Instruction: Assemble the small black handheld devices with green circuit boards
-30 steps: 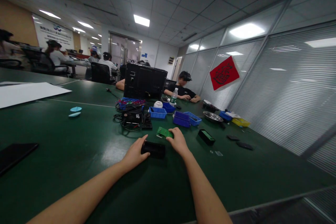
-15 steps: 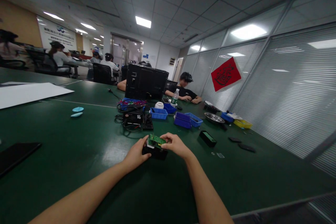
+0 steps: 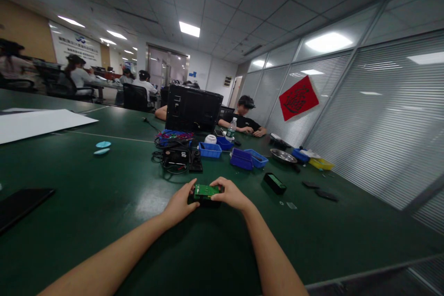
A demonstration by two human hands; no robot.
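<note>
Circuit board [image 3: 204,190], green: now level over the mouth of black case [image 3: 209,203], earlier tilted; left hand [image 3: 180,202] gripping case, right hand [image 3: 231,193] pinching board.

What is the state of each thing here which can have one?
Black case, held in the left hand.
Green circuit board, over the black case, held by the right hand.
Second black case, open, green board inside.
Bottle, upright.
Monitor, seen from behind; on/off unclear.
</note>
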